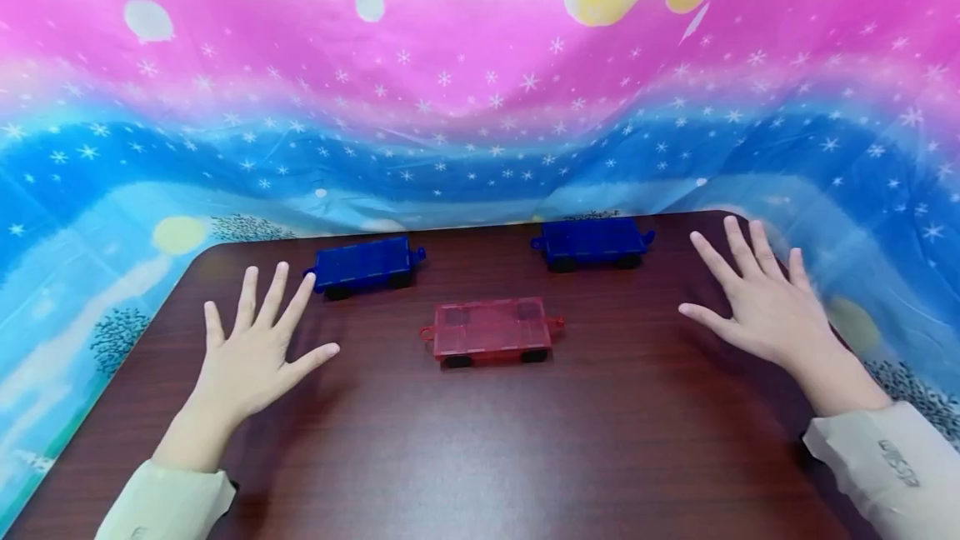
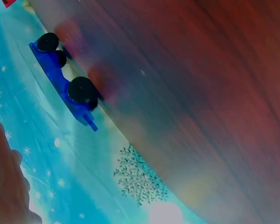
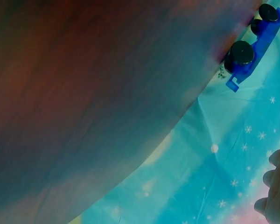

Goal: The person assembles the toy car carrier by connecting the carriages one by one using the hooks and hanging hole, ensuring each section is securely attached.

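A translucent red wheeled base (image 1: 491,330) sits mid-table. Behind it stand two blue wheeled bases, one at the left (image 1: 362,265) and one at the right (image 1: 592,242), each with small end hooks. My left hand (image 1: 251,357) has its fingers spread, fingertips beside the left blue base in the head view; whether they touch cannot be told. My right hand (image 1: 765,307) is spread too, to the right of the right blue base, holding nothing. Each wrist view shows a blue base from the side, in the left (image 2: 60,81) and in the right (image 3: 259,49).
The dark wooden table (image 1: 480,457) has rounded back corners. A pink and blue cloth (image 1: 450,140) with snowflakes and yellow shapes hangs behind the table and along both sides.
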Demonstrator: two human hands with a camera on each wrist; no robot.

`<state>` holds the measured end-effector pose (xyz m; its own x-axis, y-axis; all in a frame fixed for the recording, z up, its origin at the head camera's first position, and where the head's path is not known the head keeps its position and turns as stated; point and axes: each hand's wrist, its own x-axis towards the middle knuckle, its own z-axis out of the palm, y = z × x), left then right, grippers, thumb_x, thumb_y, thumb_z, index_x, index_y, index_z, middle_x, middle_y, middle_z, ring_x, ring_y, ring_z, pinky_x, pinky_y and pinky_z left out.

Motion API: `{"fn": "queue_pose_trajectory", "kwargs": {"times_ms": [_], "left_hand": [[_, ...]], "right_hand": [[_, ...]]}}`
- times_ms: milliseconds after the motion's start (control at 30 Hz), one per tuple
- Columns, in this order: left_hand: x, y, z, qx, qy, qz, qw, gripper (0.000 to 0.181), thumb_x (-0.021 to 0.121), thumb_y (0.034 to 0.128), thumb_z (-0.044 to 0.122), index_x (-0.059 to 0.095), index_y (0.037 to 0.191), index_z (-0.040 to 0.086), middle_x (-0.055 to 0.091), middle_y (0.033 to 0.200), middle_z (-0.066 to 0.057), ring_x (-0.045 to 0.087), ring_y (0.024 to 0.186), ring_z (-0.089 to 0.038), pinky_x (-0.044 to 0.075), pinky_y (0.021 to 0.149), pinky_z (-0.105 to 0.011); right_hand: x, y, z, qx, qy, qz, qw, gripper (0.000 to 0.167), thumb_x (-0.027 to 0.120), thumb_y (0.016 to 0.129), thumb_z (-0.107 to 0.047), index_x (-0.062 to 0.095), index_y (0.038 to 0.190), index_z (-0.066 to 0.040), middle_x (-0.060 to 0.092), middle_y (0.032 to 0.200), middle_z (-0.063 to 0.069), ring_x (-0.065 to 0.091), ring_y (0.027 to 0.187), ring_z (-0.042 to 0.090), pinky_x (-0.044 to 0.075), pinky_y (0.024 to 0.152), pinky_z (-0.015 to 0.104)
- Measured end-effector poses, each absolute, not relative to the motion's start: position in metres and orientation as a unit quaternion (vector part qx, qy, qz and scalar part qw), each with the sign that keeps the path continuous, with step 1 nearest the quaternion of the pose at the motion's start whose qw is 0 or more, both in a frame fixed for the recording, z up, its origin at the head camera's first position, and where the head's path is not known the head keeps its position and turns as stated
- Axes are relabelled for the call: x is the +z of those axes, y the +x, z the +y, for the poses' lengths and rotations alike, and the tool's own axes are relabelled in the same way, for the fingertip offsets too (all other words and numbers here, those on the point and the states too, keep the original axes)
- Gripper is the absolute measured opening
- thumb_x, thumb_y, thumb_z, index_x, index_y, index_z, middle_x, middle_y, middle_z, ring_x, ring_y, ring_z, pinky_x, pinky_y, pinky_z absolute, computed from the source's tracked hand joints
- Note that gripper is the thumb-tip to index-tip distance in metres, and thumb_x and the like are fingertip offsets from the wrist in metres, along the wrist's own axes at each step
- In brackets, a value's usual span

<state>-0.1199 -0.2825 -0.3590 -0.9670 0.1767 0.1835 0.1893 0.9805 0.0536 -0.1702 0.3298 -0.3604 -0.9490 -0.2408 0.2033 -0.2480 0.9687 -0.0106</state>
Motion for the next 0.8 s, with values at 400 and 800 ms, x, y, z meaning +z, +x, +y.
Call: {"fn": "queue_pose_trajectory", "kwargs": {"times_ms": [400, 800], "left_hand": [[-0.363, -0.131, -0.257, -0.044, -0.125, -0.988, 0.077, 0.097, 0.049, 0.0879, 0.074, 0.001, 0.161, 0.033, -0.011, 0.169, 0.0, -0.025, 0.153, -0.028, -0.018, 0.111, -0.073], [-0.363, -0.146, -0.225, -0.067, -0.178, -0.979, 0.07, 0.095, 0.052, 0.0869, 0.074, 0.008, 0.161, 0.033, -0.002, 0.17, -0.003, -0.017, 0.155, -0.03, -0.003, 0.115, -0.075]], "right_hand": [[-0.364, -0.19, 0.306, 0.035, 0.149, -0.984, 0.096, 0.094, 0.055, 0.091, -0.065, -0.001, 0.16, -0.036, -0.016, 0.167, 0.005, -0.019, 0.153, 0.03, -0.007, 0.115, 0.073], [-0.364, -0.214, 0.284, 0.045, 0.163, -0.983, 0.074, 0.092, 0.055, 0.092, -0.065, 0.002, 0.161, -0.035, -0.014, 0.168, 0.005, -0.019, 0.154, 0.03, -0.001, 0.114, 0.075]]}}
